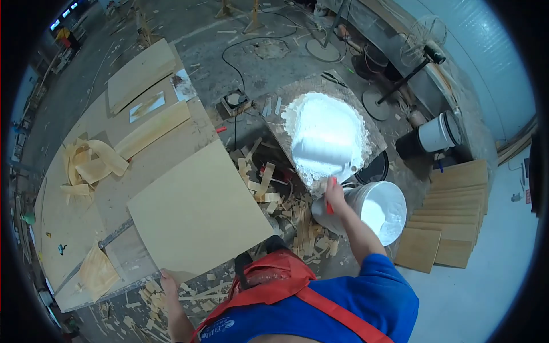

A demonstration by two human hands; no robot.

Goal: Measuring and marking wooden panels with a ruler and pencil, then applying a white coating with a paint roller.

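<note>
My right hand [336,197] is wrapped round the red handle of a tool [330,207], near the close edge of a small board. Thick white paste [326,128] covers that board, with a smooth band across its near part. Glare hides the tool's working end, so I cannot tell its kind. On my left, a flat square wooden panel [200,211] lies on the big worktable, its near side reaching toward my body. My left hand [168,282] grips the panel's near left corner at the table edge.
A white bucket [394,211] with white paste inside stands by my right forearm. Stacked wooden panels [452,211] lean beyond it. Veneer strips [94,163] and more boards [140,77] lie on the worktable [74,228]. Wood scraps [311,228] litter the floor. A fan [426,43] stands far right.
</note>
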